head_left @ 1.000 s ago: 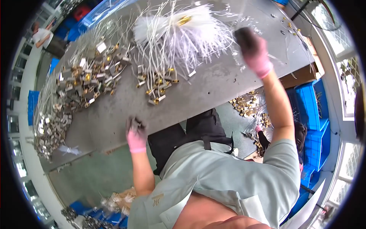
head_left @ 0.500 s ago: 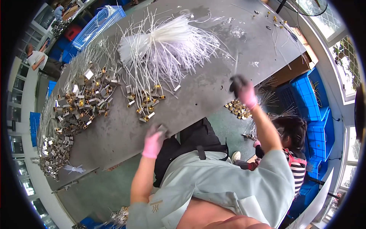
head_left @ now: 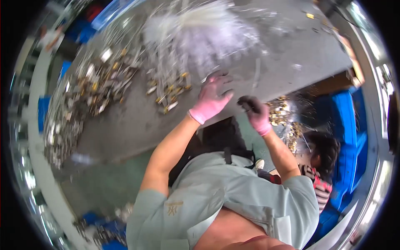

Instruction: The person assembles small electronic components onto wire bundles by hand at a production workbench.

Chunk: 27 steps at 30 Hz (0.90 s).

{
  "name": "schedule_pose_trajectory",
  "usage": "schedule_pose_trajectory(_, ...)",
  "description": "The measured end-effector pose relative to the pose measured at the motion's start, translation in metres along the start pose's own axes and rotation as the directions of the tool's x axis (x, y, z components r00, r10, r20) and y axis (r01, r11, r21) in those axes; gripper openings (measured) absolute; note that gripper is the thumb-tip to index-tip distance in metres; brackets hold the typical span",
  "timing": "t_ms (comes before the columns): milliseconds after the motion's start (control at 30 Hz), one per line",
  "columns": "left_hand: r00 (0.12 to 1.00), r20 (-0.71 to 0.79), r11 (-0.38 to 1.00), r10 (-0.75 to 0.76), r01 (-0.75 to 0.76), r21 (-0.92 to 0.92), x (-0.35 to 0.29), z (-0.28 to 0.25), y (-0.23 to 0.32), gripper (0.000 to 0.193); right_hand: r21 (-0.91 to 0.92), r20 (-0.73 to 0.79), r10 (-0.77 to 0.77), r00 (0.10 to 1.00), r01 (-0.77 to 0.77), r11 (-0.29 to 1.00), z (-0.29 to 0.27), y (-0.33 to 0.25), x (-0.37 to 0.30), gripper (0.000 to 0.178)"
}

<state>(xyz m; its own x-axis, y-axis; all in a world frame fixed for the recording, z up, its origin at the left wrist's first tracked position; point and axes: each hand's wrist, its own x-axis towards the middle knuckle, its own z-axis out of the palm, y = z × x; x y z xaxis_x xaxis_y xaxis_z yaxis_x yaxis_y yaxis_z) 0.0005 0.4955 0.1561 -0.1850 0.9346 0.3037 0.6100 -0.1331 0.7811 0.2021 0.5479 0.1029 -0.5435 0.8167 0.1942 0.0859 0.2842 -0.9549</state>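
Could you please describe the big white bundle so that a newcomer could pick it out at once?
Find the grey table across the upper view. On it, beyond the person's left hand, lies the white bundle, a wide, fluffy mass of thin strands. Its bright, pale bulk sets it apart from the darker pile of small gold and silver pieces to its left.

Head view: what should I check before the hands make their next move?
1. Gloves on left hand and right hand: ok, both gloved.
2. Left hand open: ok, fingers spread.
3. Right hand empty: cannot tell, fingers curled and blurry.
4. Hands apart: ok, a gap shows between them.
5. White strand bundle on grey table: ok, lying there.
6. Strands sharp enough to count: not ok, blurred.
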Motion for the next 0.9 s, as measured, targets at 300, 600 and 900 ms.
schedule_pose_trajectory(300, 0.755, -0.487, 0.851, -0.439, 0.524, 0.044, -0.090, -0.125, -0.116, 0.038, -0.090, 0.073, 0.030, 0.997, -0.023, 0.996, 0.027, 0.060, 0.031, 0.017)
schedule_pose_trajectory(600, 0.789, -0.483, 0.886, -0.379, 0.461, 0.058, -0.090, -0.135, -0.243, 0.061, -0.150, 0.153, 0.179, 0.972, -0.156, 0.976, 0.080, 0.036, 0.033, 0.023)
schedule_pose_trajectory(900, 0.604, -0.325, 0.659, -0.728, 0.747, -0.087, -0.268, -0.207, -0.161, 0.040, 0.171, 0.258, 0.210, 0.943, -0.259, 0.951, 0.083, 0.024, 0.043, 0.025)
